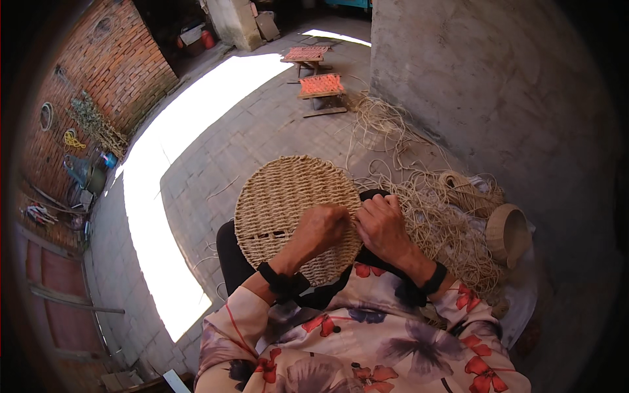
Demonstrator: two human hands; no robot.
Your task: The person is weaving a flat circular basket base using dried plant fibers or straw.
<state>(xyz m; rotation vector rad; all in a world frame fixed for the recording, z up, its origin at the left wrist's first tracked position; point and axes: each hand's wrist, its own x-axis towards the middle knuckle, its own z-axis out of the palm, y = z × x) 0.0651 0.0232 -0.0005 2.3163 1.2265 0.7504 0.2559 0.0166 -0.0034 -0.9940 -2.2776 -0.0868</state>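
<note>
A round, flat piece of woven straw-coloured cord [288, 190] rests across my lap, with a narrow slit in its weave left of the middle. Over its right half lies my left hand [322, 226], fingers curled down in a closed grip near the edge. My right hand [383, 226] is closed at the piece's right rim, thumb and fingers pinched together. Whatever sits between the fingers of either hand is too small or hidden to make out. The two hands are close together, almost touching.
Loose tangled cord [445, 229] is heaped at my right, beside a round woven basket [508, 236] and a coil of cord [468, 193]. Two folding stools [321, 85] with orange woven seats stand ahead. A grey wall [498, 85] rises at the right, a brick wall [98, 65] at the left.
</note>
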